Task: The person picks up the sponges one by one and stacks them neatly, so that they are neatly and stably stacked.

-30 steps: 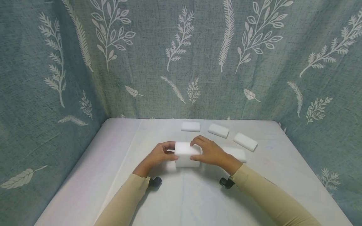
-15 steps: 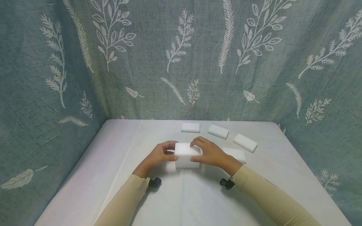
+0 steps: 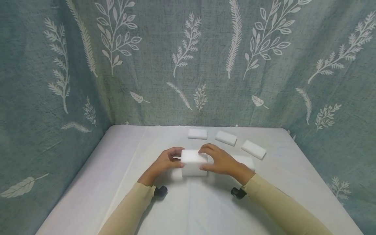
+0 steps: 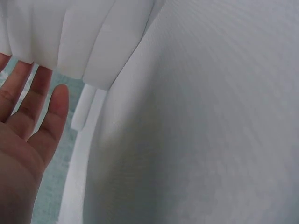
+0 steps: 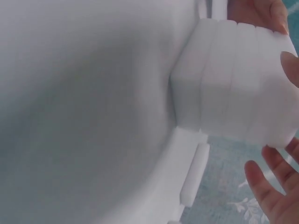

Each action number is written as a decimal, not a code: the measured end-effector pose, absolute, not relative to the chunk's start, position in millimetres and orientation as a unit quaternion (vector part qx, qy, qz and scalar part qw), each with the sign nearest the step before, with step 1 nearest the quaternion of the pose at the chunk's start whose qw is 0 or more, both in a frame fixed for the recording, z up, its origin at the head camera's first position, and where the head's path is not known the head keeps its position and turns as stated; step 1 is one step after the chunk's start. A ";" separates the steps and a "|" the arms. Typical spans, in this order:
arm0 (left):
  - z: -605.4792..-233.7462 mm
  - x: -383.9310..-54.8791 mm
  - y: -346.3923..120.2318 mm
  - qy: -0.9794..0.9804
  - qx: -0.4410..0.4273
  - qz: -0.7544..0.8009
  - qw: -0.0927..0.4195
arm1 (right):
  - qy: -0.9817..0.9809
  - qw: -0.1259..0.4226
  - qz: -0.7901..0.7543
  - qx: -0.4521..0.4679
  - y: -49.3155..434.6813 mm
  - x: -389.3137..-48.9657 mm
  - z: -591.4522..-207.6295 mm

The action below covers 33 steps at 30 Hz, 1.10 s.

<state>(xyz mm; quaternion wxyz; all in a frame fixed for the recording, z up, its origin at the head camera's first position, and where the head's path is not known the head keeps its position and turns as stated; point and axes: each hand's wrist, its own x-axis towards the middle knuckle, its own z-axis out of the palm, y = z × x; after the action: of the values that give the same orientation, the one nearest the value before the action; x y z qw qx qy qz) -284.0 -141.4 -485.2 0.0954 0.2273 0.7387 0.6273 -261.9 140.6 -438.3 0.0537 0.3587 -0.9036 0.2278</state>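
Note:
A stack of several flat white blocks with rounded edges (image 3: 194,169) stands on the white table, its layers plain in the right wrist view. At its left end my left hand (image 3: 164,161) holds it, thumb at the front corner and fingers at the back. My right hand (image 3: 220,160) spans the right end, thumb before the front face and a bent index finger over the back of the top. In the left wrist view, left fingertips (image 4: 60,95) lie along the stack's edge (image 4: 74,37). In the right wrist view, the right little finger (image 5: 259,179) stands apart from the stack.
Several more white blocks lie loose on the table: one at the back (image 3: 197,133), two angled ones (image 3: 226,138) (image 3: 254,149) at the back right, and one (image 3: 246,161) partly behind the right hand. Teal leaf-print cloth (image 3: 188,65) hangs around the table's back and sides.
My right thumb has shifted slightly right and down along the stack's front, and the right wrist slightly right. The left hand and the stack stay in place; the view has tilted a little.

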 end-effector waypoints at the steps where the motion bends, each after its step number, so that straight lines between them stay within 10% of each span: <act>1: -485.0 -283.9 -141.1 0.738 0.226 0.628 0.097 | -0.903 0.054 0.230 0.358 143.1 -261.2 -438.3; 33: -459.0 -266.6 -141.1 0.747 0.214 0.620 0.109 | -0.937 0.059 0.146 0.313 253.5 -261.5 -462.6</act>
<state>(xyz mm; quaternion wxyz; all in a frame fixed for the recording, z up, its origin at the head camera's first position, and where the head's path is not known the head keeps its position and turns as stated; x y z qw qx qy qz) -266.6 -141.1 -459.0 0.1089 0.2139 0.7472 0.6197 -261.5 253.5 -462.6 0.0593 0.3132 -0.9366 0.1455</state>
